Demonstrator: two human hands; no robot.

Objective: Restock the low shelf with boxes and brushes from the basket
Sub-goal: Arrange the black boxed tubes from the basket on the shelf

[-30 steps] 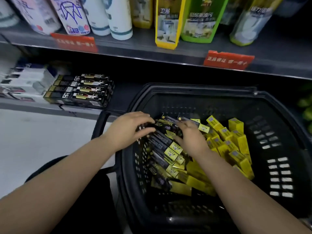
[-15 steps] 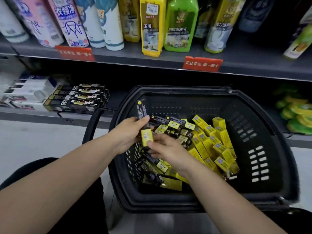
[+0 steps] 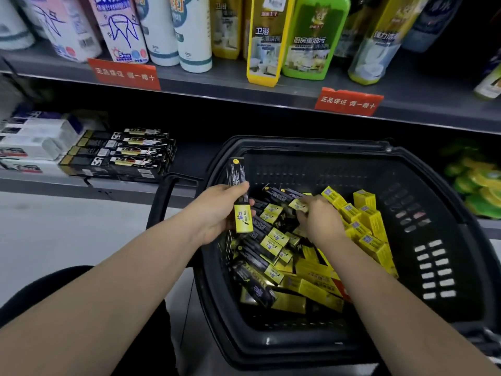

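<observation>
— One slim black cardboard box with a yellow end (image 3: 240, 196) stands upright in the left hand (image 3: 217, 210), thumb and fingers wrapped round its middle, above the left rim of the black plastic basket (image 3: 311, 144). And the other hand?
— The right hand (image 3: 317, 221) has its fingers curled down into the heap of loose black-and-yellow boxes (image 3: 268, 240). Whether it grips one or only touches, I cannot tell.
— What could go wrong?
— Swung quickly, the held box could slip from that grip. Going left, it could clip the black handle (image 3: 162, 202) standing at the basket's side. Pushed in carelessly, it might knock the stack of matching black boxes (image 3: 119, 156) askew.
— Is there room on the dark grey low shelf (image 3: 187, 158)?
— Bare shelf shows between that stack and the basket. But the grey upper shelf edge (image 3: 244, 90) hangs over it, so I judge the box should go in flat, not upright.
</observation>
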